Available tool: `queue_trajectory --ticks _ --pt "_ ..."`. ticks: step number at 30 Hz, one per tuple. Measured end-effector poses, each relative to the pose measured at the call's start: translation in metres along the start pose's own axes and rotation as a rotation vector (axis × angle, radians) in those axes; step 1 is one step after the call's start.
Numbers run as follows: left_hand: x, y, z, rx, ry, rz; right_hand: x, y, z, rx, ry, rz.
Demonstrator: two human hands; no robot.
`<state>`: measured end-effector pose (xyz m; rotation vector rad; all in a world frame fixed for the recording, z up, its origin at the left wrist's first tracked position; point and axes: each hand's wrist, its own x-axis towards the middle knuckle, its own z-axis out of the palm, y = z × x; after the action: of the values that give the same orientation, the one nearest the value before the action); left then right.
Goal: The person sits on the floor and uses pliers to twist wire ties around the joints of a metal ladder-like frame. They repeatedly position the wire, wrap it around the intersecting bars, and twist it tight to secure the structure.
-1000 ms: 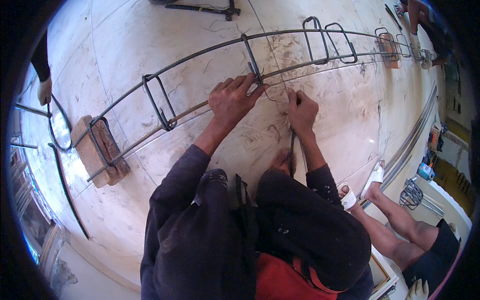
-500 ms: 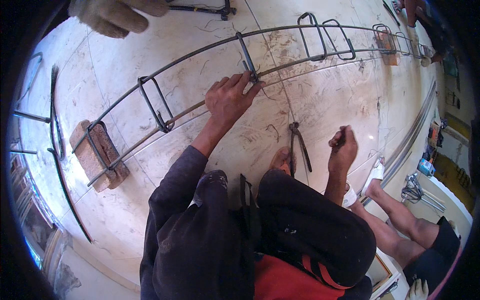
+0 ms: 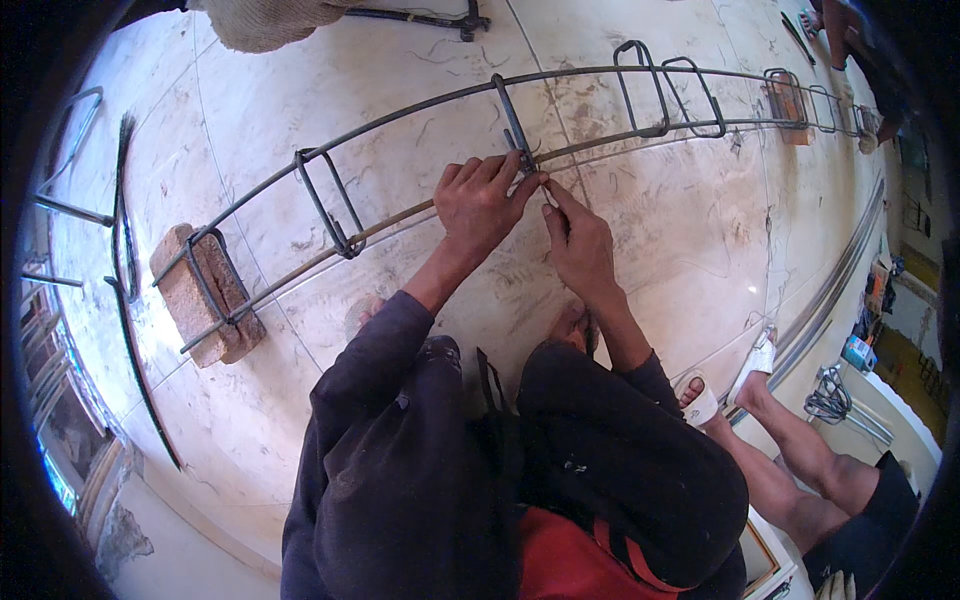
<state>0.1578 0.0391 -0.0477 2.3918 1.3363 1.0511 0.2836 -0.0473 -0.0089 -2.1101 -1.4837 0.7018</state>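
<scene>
A long rebar cage of two steel bars (image 3: 400,114) with bent stirrups runs across the tiled floor. My left hand (image 3: 480,207) is closed on a stirrup (image 3: 508,108) where it meets the near bar (image 3: 590,143). My right hand (image 3: 582,245) comes in from the right, its thumb and forefinger pinching what looks like a thin tie wire at that same joint. The fingertips of both hands nearly touch and partly hide the wire. Left of them, another stirrup (image 3: 328,205) stands upright between the bars. The pincers are hidden behind my right hand and forearm.
A brick (image 3: 203,300) props the cage's left end; another brick (image 3: 789,108) sits far right. Loose rods (image 3: 140,370) lie at left. Another person's legs (image 3: 800,440) are at lower right, a gloved hand (image 3: 270,22) at top left, and someone else at far right.
My right hand has moved up and left from beside the pincers to the joint, meeting my left hand. My left hand keeps its hold. The view has shifted slightly.
</scene>
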Motion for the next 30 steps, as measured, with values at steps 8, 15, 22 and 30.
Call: queue_trajectory --ticks 8,15,22,30 --pt "-0.007 0.007 0.004 0.019 0.062 0.068 -0.017 0.004 -0.006 -0.095 -0.086 0.056" --pt "-0.016 0.017 -0.012 0.045 -0.166 0.033 -0.026 -0.013 -0.005 -0.153 -0.063 -0.028" --pt "-0.019 0.016 0.012 0.109 -0.129 0.02 -0.031 -0.037 -0.02 -0.242 -0.179 0.04" --pt "-0.02 0.02 0.022 0.09 -0.039 0.062 -0.03 -0.036 -0.02 -0.142 -0.159 0.008"
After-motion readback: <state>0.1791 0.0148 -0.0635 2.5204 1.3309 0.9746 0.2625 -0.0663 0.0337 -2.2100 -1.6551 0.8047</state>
